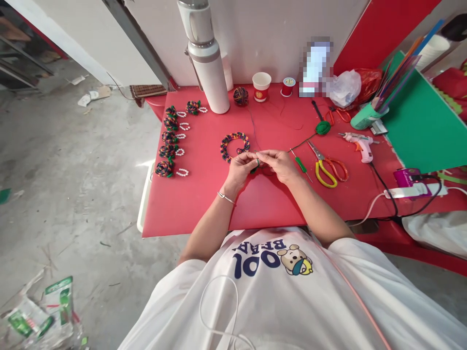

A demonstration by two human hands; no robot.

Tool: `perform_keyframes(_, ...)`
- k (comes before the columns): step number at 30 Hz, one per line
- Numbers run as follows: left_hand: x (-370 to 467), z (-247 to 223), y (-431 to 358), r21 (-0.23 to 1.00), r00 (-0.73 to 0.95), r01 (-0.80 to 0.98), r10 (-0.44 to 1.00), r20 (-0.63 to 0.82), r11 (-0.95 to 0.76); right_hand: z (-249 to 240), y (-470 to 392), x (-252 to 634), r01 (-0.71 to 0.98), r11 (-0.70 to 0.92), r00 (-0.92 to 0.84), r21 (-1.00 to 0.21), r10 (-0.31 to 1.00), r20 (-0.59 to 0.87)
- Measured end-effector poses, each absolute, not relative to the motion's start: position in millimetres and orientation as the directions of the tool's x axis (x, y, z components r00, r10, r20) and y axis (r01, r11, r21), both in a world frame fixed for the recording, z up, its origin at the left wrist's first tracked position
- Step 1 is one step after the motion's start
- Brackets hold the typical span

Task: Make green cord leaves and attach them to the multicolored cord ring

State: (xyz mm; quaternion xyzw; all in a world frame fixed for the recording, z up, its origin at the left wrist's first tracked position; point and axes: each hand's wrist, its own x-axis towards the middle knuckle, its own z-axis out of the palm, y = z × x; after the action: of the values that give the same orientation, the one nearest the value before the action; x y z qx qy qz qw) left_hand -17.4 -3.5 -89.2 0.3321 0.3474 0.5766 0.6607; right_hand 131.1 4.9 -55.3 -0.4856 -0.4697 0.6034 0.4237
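Note:
My left hand (241, 171) and my right hand (280, 164) meet fingertip to fingertip above the red table. Both are closed in a pinch on a small piece of green yarn (255, 169), mostly hidden by the fingers. A dark strand runs from my right hand to a green yarn ball (323, 128). Just beyond my left hand lies a multicoloured crocheted strip (224, 147), curled into a ring. To the right of my right hand are a green-handled crochet hook (300, 164) and scissors (326, 171) with yellow and red handles.
Several multicoloured yarn flowers (165, 168) with white bead loops (182, 172) line the left edge of the red table (193, 204). A tall white flask (215, 80), a paper cup (261, 87) and a thread spool (288, 87) stand behind. At right are a glue gun (363, 147) and a power strip (401, 192).

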Motion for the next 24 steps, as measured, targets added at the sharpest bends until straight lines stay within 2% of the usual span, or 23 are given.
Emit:
perform_keyframes(4,-13,-88,-5,0.836,0.106,-0.524,0.986,-0.125,0.162,-59,7,131,-0.181,-0.223,-0.107,-0.958,0.973,-0.206)
perform_keyframes(9,-11,-86,-9,0.88,0.109,-0.436,0.981,-0.159,0.191,-74,8,133,-0.189,-0.088,-0.048,-0.978,0.996,-0.081)
perform_keyframes(14,-11,-85,-9,0.893,0.008,-0.43,0.99,-0.143,0.133,-79,3,139,0.045,0.13,0.071,-0.99,0.989,0.133)
perform_keyframes(19,-10,-86,-6,0.88,-0.061,-0.459,0.984,-0.169,0.123,-77,-10,138,0.232,0.312,-0.072,-0.922,0.95,0.303)
perform_keyframes(22,-10,-86,-6,0.872,-0.051,-0.471,0.983,-0.178,0.134,-77,-13,135,0.327,0.413,-0.092,-0.85,0.909,0.406)
perform_keyframes(24,-10,-86,-7,0.871,-0.037,-0.471,0.983,-0.18,0.141,-78,-13,134,0.359,0.423,-0.082,-0.832,0.902,0.423)
